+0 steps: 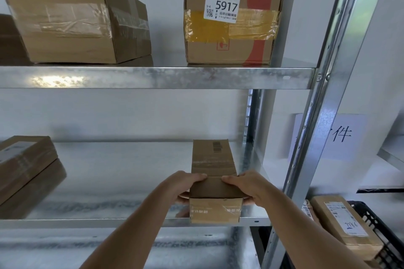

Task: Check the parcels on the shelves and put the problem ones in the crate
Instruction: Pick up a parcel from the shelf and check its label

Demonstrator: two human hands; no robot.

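A narrow brown cardboard parcel (pixel 213 164) with a printed barcode on top lies on the lower metal shelf (pixel 122 220), its near end jutting over the front edge. My left hand (pixel 185 185) grips its near left side, thumb on top. My right hand (pixel 244 188) grips the near right side the same way. At the lower right, a black slatted crate (pixel 380 225) holds a labelled brown parcel (pixel 343 223) and part of another.
The upper shelf (pixel 153 77) carries a big taped box (pixel 72 19) at left and a box labelled 5917 (pixel 231 19) at right. Two flat stacked parcels (pixel 24 170) lie at the lower shelf's left. A steel upright (pixel 317 116) stands between shelf and crate.
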